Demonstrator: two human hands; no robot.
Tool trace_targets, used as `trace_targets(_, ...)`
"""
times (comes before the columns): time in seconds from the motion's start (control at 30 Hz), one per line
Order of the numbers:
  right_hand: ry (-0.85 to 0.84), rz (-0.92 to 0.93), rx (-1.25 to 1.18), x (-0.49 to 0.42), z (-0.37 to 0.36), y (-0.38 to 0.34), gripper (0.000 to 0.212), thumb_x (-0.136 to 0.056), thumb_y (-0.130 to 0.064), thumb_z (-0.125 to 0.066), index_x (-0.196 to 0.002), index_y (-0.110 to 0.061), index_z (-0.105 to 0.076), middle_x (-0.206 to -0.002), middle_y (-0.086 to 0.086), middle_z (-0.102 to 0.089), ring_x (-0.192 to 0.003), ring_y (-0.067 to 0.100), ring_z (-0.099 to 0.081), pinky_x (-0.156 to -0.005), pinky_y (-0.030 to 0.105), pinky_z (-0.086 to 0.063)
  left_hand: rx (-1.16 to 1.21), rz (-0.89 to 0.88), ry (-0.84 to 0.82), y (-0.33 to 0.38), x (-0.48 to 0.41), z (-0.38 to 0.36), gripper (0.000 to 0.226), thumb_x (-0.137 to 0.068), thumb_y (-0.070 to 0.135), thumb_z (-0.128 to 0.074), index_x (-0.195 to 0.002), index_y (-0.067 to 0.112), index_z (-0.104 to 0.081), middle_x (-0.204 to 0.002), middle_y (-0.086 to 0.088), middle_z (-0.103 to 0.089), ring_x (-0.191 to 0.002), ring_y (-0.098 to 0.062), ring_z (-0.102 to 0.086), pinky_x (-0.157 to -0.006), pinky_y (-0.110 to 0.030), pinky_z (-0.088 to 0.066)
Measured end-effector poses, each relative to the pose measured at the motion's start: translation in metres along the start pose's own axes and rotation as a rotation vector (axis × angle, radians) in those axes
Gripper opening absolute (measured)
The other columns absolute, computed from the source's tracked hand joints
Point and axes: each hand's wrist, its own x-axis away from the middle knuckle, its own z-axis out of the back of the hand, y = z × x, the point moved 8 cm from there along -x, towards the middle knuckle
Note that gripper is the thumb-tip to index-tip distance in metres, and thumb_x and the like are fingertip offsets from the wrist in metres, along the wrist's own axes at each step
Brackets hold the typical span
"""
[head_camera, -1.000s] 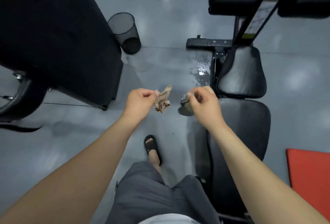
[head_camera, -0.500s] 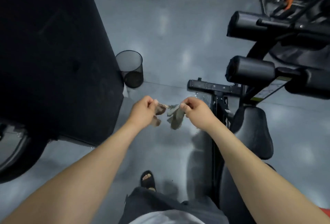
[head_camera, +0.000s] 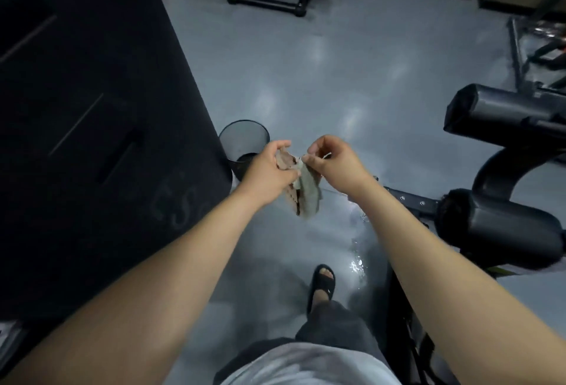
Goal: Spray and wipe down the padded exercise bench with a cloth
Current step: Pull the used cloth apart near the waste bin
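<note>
Here, cloth [head_camera: 307, 197] long-axis vertical, top btwn L hand [head_camera: 269, 171] & R hand [head_camera: 333, 161]

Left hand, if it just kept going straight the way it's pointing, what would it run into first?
Probably the right hand: the left hand points toward it along its forearm's line, and both pinch the same cloth between them. Depth is unclear, so it might slip past.

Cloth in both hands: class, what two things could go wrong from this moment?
1. Slip: a wet patch shines on the floor beside the sandalled foot.
2. Drop: the left hand and right hand hold the cloth by its top, over the floor; it could fall and get dirty before reaching the bench.
</note>
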Motion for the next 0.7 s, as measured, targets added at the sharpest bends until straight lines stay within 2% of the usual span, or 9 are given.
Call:
trace_targets(0.1, -0.153, -0.021, -0.080, -0.066, 0.009, 0.017, 0.026, -0.097, -0.045, -0.064, -0.101, -0.020, -0.063, -0.082, -0.008, -0.060, -0.073, 0.010, -0.055, -0.076, 0.029, -0.048, 0.066, 0.077, 0.100, 0.018, -0.063, 0.003, 0.052, -0.089, 0.009, -0.069, -0.137, 0.026, -0.056, -0.122, -0.004, -0.066, -0.097, -0.016, -0.070, -0.067, -0.022, -0.056)
trace_targets(0.17, -0.361, -0.003, -0.043, -0.103, 0.001, 0.018, 0.038, -0.091, -0.070, -0.053, -0.101, -0.035, -0.063, -0.085, -0.019, -0.061, -0.081, 0.005, -0.057, -0.084, 0.029, -0.047, 0.130, 0.097, 0.161, 0.035, -0.105, 0.014, 0.047, -0.090, 0.001, -0.064, -0.132, 0.022, -0.061, -0.117, -0.009, -0.070, -0.097, -0.022, -0.072, -0.077, -0.031, -0.059)
trace_targets(0.2, -0.446, 0.004, -0.025, -0.116, -0.005, 0.017, 0.040, -0.089, -0.071, -0.055, -0.107, -0.036, -0.063, -0.090, -0.021, -0.063, -0.086, 0.003, -0.058, -0.087, 0.027, -0.047, 0.150, 0.098, 0.178, 0.041, -0.122, 0.020, 0.045, -0.089, -0.001, -0.062, -0.128, 0.021, -0.063, -0.116, -0.011, -0.071, -0.096, -0.023, -0.072, -0.082, -0.036, -0.058)
trace_targets(0.27, -0.534, -0.002, -0.062, -0.152, -0.015, 0.014, 0.028, -0.092, -0.046, -0.070, -0.114, -0.029, -0.064, -0.099, -0.016, -0.067, -0.093, 0.000, -0.061, -0.092, 0.024, -0.049, 0.190, 0.113, 0.266, 0.048, -0.159, 0.043, 0.040, -0.089, -0.003, -0.060, -0.118, 0.023, -0.066, -0.114, -0.010, -0.072, -0.098, -0.022, -0.072, -0.090, -0.040, -0.058)
trace_targets(0.33, -0.531, -0.027, -0.097, -0.197, -0.024, 0.011, 0.021, -0.088, -0.021, -0.077, -0.106, -0.023, -0.066, -0.093, -0.011, -0.067, -0.087, 0.003, -0.062, -0.086, 0.026, -0.050, 0.206, 0.132, 0.335, 0.049, -0.193, 0.069, 0.039, -0.090, -0.005, -0.059, -0.114, 0.024, -0.067, -0.112, -0.007, -0.071, -0.094, -0.020, -0.071, -0.083, -0.033, -0.060)
trace_targets(0.4, -0.504, -0.037, -0.055, -0.241, -0.030, 0.010, 0.018, -0.083, -0.019, -0.075, -0.097, -0.019, -0.066, -0.084, -0.007, -0.063, -0.078, 0.007, -0.059, -0.077, 0.030, -0.049, 0.230, 0.173, 0.388, 0.040, -0.222, 0.094, 0.038, -0.092, -0.007, -0.055, -0.115, 0.023, -0.066, -0.109, -0.006, -0.069, -0.085, -0.018, -0.069, -0.068, -0.025, -0.056)
trace_targets(0.43, -0.491, -0.048, -0.014, -0.261, -0.034, 0.010, 0.015, -0.082, -0.019, -0.074, -0.093, -0.017, -0.064, -0.079, -0.004, -0.061, -0.072, 0.009, -0.057, -0.072, 0.031, -0.048, 0.245, 0.194, 0.414, 0.031, -0.238, 0.107, 0.038, -0.092, -0.006, -0.054, -0.113, 0.022, -0.067, -0.110, -0.006, -0.068, -0.088, -0.020, -0.069, -0.068, -0.028, -0.057)
trace_targets(0.57, -0.382, -0.137, 0.030, -0.333, -0.051, 0.020, 0.011, -0.089, -0.014, -0.071, -0.085, -0.011, -0.061, -0.068, 0.002, -0.053, -0.056, 0.011, -0.049, -0.052, 0.023, -0.042, 0.238, 0.293, 0.447, -0.020, -0.296, 0.145, 0.023, -0.087, 0.004, -0.058, -0.091, 0.024, -0.069, -0.106, -0.009, -0.071, -0.104, -0.032, -0.070, -0.094, -0.049, -0.058)
trace_targets(0.7, -0.168, -0.383, -0.199, -0.385, -0.080, 0.045, 0.013, -0.090, -0.013, -0.072, -0.083, -0.011, -0.060, -0.077, 0.011, -0.062, -0.069, 0.021, -0.060, -0.066, 0.038, -0.055, 0.219, 0.380, 0.360, -0.061, -0.341, 0.150, 0.027, -0.094, -0.003, -0.055, -0.084, 0.020, -0.064, -0.087, -0.002, -0.066, -0.082, -0.021, -0.067, -0.075, -0.033, -0.058)
